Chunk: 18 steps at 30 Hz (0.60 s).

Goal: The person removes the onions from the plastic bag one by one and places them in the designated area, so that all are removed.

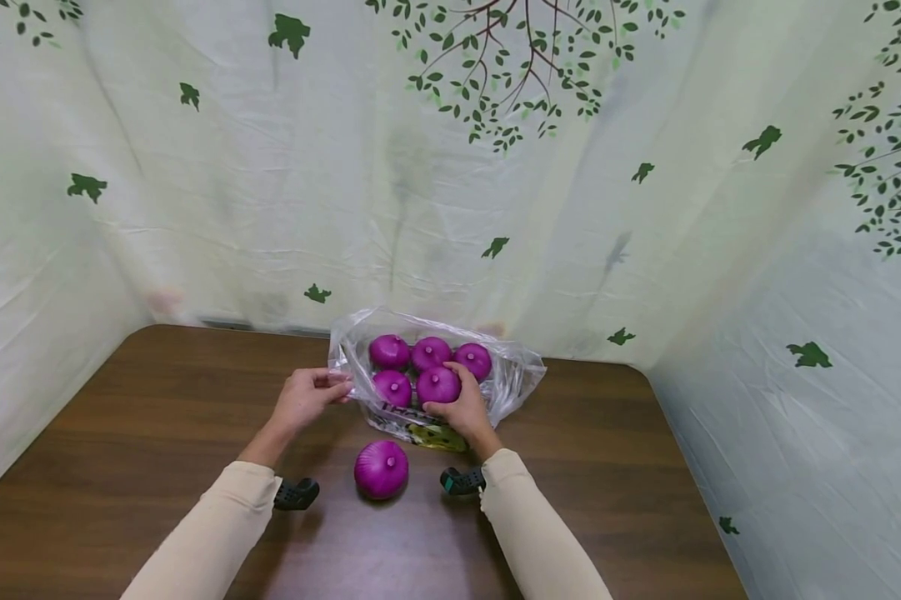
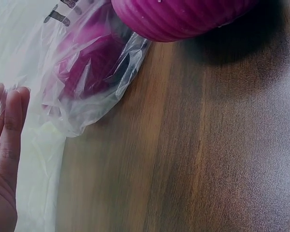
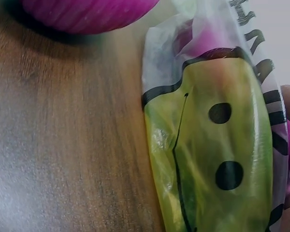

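A clear plastic bag (image 1: 516,390) lies at the table's far edge with its mouth spread, several purple onions (image 1: 390,352) inside. Thumb and fingertips of my left hand (image 1: 302,405) pinch the bag's left rim; the left wrist view shows the fingers meeting at the thin film. Within the bag mouth, my right hand (image 1: 467,410) grips the front right onion (image 1: 438,385), thumb at its near side and fingers round its right. Another ridged purple onion (image 1: 381,471) sits on the table between my forearms, in front of the bag. A yellow-green print (image 3: 222,140) with black dots marks the bag's near side.
The brown wooden table (image 1: 157,433) has rounded far corners. A pale sheet (image 1: 255,183) printed with leaves and branches hangs behind the table and along both sides. Dark wrist straps (image 1: 297,494) sit at both cuffs, near the loose onion.
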Each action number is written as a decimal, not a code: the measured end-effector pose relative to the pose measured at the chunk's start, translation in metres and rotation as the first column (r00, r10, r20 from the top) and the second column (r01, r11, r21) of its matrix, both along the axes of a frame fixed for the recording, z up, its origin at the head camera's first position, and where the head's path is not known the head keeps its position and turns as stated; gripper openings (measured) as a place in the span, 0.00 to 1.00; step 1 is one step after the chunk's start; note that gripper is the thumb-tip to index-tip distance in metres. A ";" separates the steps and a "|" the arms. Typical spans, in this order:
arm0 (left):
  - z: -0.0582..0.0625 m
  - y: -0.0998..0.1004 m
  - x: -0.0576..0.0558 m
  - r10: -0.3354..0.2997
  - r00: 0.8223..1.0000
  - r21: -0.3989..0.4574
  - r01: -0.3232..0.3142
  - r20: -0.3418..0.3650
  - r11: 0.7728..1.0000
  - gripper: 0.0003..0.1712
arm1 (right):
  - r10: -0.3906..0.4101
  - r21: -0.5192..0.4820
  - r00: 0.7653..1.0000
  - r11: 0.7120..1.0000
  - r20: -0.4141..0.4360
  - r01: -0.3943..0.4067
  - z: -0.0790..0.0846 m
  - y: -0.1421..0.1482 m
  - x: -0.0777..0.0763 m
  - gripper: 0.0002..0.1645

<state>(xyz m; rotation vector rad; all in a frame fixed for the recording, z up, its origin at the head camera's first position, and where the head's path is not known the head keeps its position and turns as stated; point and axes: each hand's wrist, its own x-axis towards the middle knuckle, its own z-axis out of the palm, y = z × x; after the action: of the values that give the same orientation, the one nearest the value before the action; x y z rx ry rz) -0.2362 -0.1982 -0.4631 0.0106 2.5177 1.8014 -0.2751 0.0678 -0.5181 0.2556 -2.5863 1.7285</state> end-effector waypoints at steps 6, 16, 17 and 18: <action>-0.002 -0.001 0.000 0.013 1.000 -0.009 -0.013 0.005 1.000 0.17 | -0.006 -0.021 1.000 1.000 0.003 0.006 0.006 0.001 0.003 0.47; -0.002 -0.001 0.000 0.023 1.000 -0.014 -0.023 0.019 1.000 0.17 | -0.005 -0.003 0.998 1.000 -0.070 0.005 0.015 0.004 0.010 0.46; -0.002 0.000 0.000 0.019 1.000 -0.012 -0.018 0.014 1.000 0.17 | -0.007 -0.003 0.997 1.000 -0.080 0.007 0.016 0.004 0.011 0.46; -0.002 0.000 0.000 0.021 1.000 -0.010 -0.021 0.014 1.000 0.17 | -0.008 -0.002 0.996 1.000 -0.089 0.008 0.017 0.004 0.011 0.47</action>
<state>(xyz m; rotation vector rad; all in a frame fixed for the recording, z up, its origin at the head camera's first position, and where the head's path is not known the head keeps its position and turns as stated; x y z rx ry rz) -0.2366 -0.1986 -0.4653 -0.0292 2.5260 1.7905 -0.2638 0.0716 -0.5013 0.3145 -2.5200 1.6763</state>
